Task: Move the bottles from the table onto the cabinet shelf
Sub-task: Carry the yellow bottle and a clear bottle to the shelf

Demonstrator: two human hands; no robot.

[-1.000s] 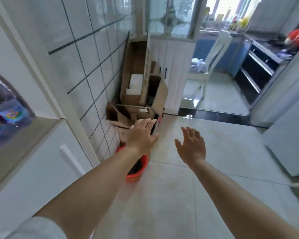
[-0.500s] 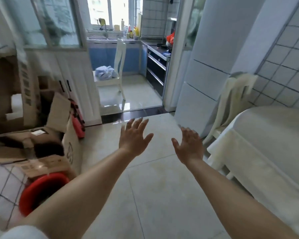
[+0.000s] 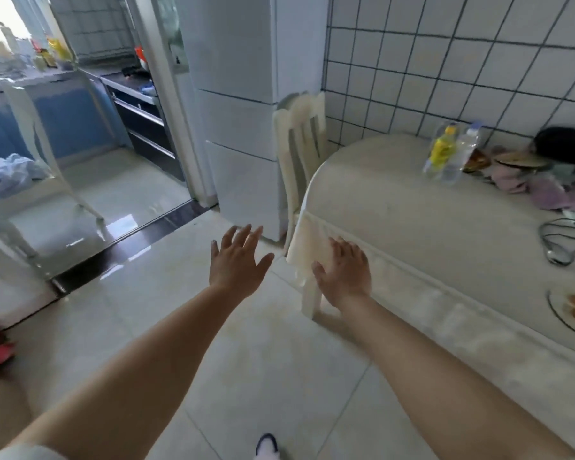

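- At six o'clock, at the bottom edge, the tip of a shoe [image 3: 266, 443] shows on the tiled floor [image 3: 253, 366].
- Both bare forearms reach forward from the lower corners over that floor.
- The left hand [image 3: 236, 264], near the centre of the view, holds nothing; its fingers [image 3: 243, 234] are straight and spread, back of the hand up.
- The right hand [image 3: 345, 273], just to its three o'clock side, is empty too, fingers relaxed and loosely spread, seen in front of the hanging corner of the cloth on the desk [image 3: 412, 207].
- At four o'clock a glass plate [image 3: 560, 318] lies on the desk edge; a coiled cable [image 3: 558, 240] lies at three o'clock.
- At two o'clock, on the far side of the desk near the tiled wall [image 3: 445, 61], stand two bottles touching each other: the yellow-label bottle [image 3: 440, 151] and the clear bottle [image 3: 462, 152] on its right. Both are blurred.
- Crumpled cloths [image 3: 545, 190] lie just right of them.
- At one o'clock a pale chair [image 3: 301, 134] stands between desk and white fridge [image 3: 243, 94].
- At ten o'clock a doorway opens to a kitchen.
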